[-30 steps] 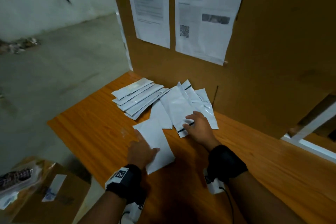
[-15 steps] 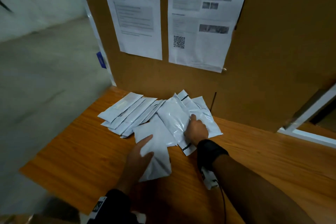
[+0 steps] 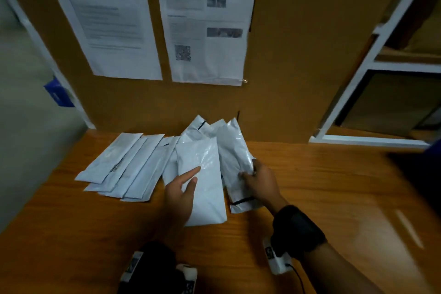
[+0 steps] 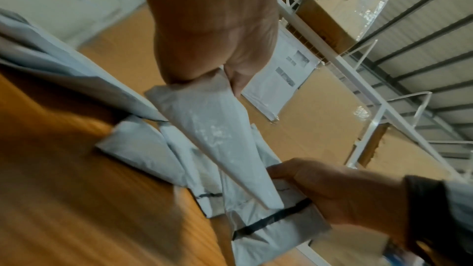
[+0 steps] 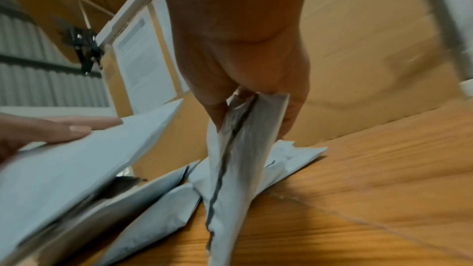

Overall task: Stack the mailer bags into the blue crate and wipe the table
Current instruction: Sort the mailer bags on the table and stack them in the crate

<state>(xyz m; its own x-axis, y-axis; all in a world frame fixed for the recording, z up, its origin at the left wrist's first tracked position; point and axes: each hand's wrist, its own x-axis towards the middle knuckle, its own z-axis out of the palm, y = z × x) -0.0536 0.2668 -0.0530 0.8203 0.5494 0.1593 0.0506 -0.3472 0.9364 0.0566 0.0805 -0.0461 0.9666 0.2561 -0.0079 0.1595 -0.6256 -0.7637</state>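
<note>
Head view: at the centre of the frame, the left hand [image 3: 180, 192] holds a white mailer bag [image 3: 202, 179] by its lower left edge, thumb on top with the forefinger stretched across its face, so the grip is grasping that bag. Just to the right, the right hand [image 3: 259, 180] is clenched round a second mailer bag [image 3: 232, 157] with a black strip near its lower end. A fanned row of flat bags [image 3: 124, 167] lies at centre left on the orange desk [image 3: 334, 186]. Printed sheets [image 3: 205, 19] hang on the brown board at the top.

Left wrist view: the left hand [image 4: 217, 48] pinches the bag [image 4: 217, 139] at upper centre; the right hand [image 4: 332, 191] is at lower right.

Right wrist view: the right hand [image 5: 243, 58] grasps the crumpled end of its bag [image 5: 235, 159], whose lower end lies on the desk [image 5: 358, 199]. The left hand's fingers [image 5: 64, 130] enter at the left.
</note>
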